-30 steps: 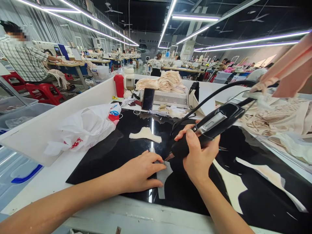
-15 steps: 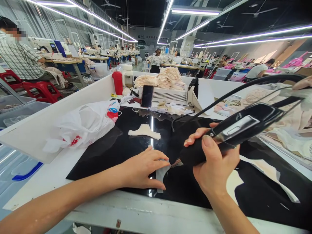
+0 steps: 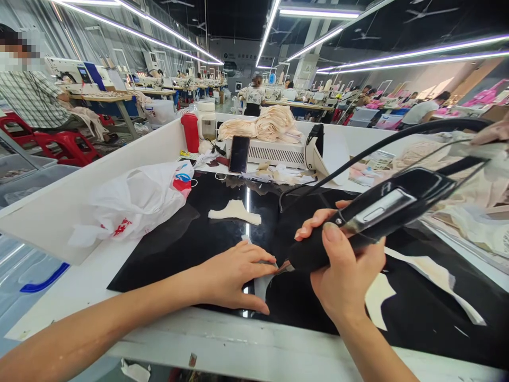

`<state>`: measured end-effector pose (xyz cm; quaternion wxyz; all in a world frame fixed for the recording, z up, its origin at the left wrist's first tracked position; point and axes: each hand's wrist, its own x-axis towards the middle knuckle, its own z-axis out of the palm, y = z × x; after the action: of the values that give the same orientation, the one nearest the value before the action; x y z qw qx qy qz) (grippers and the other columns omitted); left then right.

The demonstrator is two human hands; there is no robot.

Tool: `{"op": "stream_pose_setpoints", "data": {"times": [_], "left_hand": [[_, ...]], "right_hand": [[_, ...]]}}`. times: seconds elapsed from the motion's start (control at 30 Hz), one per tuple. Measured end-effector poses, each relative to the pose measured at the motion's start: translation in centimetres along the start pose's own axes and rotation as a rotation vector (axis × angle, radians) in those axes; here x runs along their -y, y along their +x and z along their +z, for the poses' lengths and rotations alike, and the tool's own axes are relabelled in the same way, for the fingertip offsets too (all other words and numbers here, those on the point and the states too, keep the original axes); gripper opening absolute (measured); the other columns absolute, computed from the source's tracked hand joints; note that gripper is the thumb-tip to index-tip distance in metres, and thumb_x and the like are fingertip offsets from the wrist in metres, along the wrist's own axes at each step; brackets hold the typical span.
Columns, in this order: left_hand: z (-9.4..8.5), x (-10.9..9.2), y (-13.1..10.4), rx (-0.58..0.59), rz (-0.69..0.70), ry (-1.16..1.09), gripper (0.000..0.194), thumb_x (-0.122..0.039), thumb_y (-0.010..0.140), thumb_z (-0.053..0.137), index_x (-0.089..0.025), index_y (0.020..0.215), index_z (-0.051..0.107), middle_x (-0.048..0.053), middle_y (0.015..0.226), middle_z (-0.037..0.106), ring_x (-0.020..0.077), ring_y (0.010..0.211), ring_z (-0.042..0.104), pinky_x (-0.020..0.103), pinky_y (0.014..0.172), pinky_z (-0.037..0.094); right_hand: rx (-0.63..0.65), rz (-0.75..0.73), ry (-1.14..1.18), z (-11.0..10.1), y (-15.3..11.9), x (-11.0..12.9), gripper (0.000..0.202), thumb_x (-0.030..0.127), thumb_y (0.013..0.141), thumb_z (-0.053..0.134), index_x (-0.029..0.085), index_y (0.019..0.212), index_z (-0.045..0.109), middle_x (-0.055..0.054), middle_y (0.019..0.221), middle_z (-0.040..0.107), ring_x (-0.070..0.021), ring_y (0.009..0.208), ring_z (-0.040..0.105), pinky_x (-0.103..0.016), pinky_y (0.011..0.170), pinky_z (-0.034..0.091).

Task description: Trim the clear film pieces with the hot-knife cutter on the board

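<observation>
My left hand [image 3: 242,276] lies spread on a small pale grey piece [image 3: 261,285], pressing it on the black mat [image 3: 170,260]. In my right hand [image 3: 344,260] is a black handheld tool [image 3: 382,209] with a cable, tilted so that its metal tip [image 3: 285,267] is at the piece's right edge, beside my left fingertips. Whether the tip touches the piece I cannot tell. A cream cut piece [image 3: 235,212] lies beyond my left hand. Two more cream pieces, one short [image 3: 379,300] and one long [image 3: 437,276], lie right of my right wrist.
A white plastic bag [image 3: 135,201] sits at the left. Behind the mat are a phone [image 3: 239,154], a red cup [image 3: 190,132], a jar [image 3: 207,121] and a fabric stack [image 3: 262,124] on a white vented box [image 3: 274,154]. Another person's hand [image 3: 493,132] shows at the right edge.
The tool in my right hand has moved slightly left and its tip is closer to the grey piece. My left hand has stayed almost still.
</observation>
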<state>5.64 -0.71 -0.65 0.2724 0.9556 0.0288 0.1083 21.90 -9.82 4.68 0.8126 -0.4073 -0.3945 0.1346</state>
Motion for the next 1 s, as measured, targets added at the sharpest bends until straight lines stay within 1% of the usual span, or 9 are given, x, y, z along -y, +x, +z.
{"op": "stream_pose_setpoints", "data": {"times": [0.13,0.3,0.43,0.53,0.6,0.73,0.8,0.9,1.0], "left_hand": [[0.0,0.0,-0.1,0.0,-0.013,-0.012,0.069,-0.052,0.082,0.08,-0.021,0.139,0.061,0.014,0.147,0.057,0.0337,0.136,0.052,0.056,0.121,0.028],[0.1,0.0,-0.1,-0.016,-0.006,-0.025,0.064,-0.052,0.084,0.078,-0.022,0.138,0.062,0.015,0.147,0.057,0.0338,0.136,0.051,0.057,0.122,0.027],[0.0,-0.1,-0.1,-0.009,-0.013,-0.024,0.063,-0.051,0.085,0.077,-0.022,0.139,0.061,0.014,0.147,0.057,0.033,0.137,0.051,0.057,0.122,0.026],[0.0,-0.1,0.0,-0.023,-0.002,-0.025,0.062,-0.051,0.085,0.078,-0.021,0.137,0.062,0.014,0.146,0.058,0.0327,0.136,0.052,0.055,0.121,0.028],[0.1,0.0,0.0,-0.031,0.008,-0.027,0.061,-0.05,0.084,0.078,-0.021,0.136,0.063,0.015,0.144,0.059,0.0328,0.134,0.054,0.053,0.12,0.03],[0.2,0.1,0.1,-0.043,0.026,-0.036,0.06,-0.049,0.084,0.079,-0.022,0.135,0.063,0.014,0.144,0.059,0.0329,0.134,0.053,0.053,0.119,0.03],[0.2,0.1,0.1,-0.042,0.032,-0.029,0.059,-0.05,0.084,0.079,-0.022,0.134,0.063,0.014,0.144,0.059,0.0323,0.134,0.053,0.051,0.12,0.03],[0.1,0.0,0.2,-0.038,0.045,-0.013,0.058,-0.05,0.084,0.078,-0.02,0.132,0.065,0.015,0.143,0.059,0.0318,0.133,0.054,0.047,0.118,0.033],[0.1,0.0,0.3,-0.04,0.052,-0.003,0.058,-0.049,0.084,0.079,-0.018,0.13,0.065,0.015,0.143,0.059,0.0316,0.132,0.055,0.045,0.116,0.035]], "right_hand": [[-0.002,-0.001,-0.009,-0.3,-0.4,-0.2,0.037,0.028,0.082,0.08,0.024,0.111,0.057,0.006,0.08,0.067,-0.0126,0.061,0.064,-0.03,0.06,0.055],[0.01,-0.01,-0.036,-0.2,-0.7,-0.3,0.034,0.025,0.085,0.076,0.025,0.112,0.056,0.006,0.082,0.067,-0.0127,0.062,0.064,-0.031,0.06,0.055],[-0.009,0.005,-0.01,0.1,-0.7,0.1,0.034,0.026,0.083,0.077,0.025,0.11,0.057,0.006,0.08,0.067,-0.0127,0.06,0.063,-0.031,0.059,0.055],[-0.034,0.039,0.041,0.3,-0.9,0.6,0.036,0.028,0.08,0.08,0.024,0.108,0.058,0.005,0.078,0.066,-0.0122,0.059,0.062,-0.03,0.057,0.055],[-0.023,0.062,0.057,0.5,-1.2,0.8,0.037,0.029,0.079,0.081,0.024,0.107,0.059,0.005,0.078,0.066,-0.0125,0.059,0.062,-0.03,0.057,0.055],[-0.008,0.071,0.039,0.6,-1.6,0.9,0.036,0.029,0.079,0.08,0.025,0.108,0.059,0.005,0.077,0.066,-0.0131,0.059,0.062,-0.031,0.058,0.056],[-0.013,0.071,0.025,0.7,-1.6,0.9,0.035,0.027,0.079,0.08,0.024,0.107,0.059,0.005,0.077,0.065,-0.0131,0.059,0.062,-0.031,0.058,0.056],[-0.021,0.093,0.029,0.7,-1.5,1.1,0.036,0.026,0.077,0.08,0.025,0.106,0.059,0.005,0.077,0.065,-0.0132,0.059,0.062,-0.03,0.057,0.056],[-0.022,0.099,0.041,0.6,-1.5,1.3,0.036,0.027,0.075,0.081,0.025,0.105,0.06,0.005,0.075,0.064,-0.0132,0.057,0.061,-0.03,0.056,0.056]]}}
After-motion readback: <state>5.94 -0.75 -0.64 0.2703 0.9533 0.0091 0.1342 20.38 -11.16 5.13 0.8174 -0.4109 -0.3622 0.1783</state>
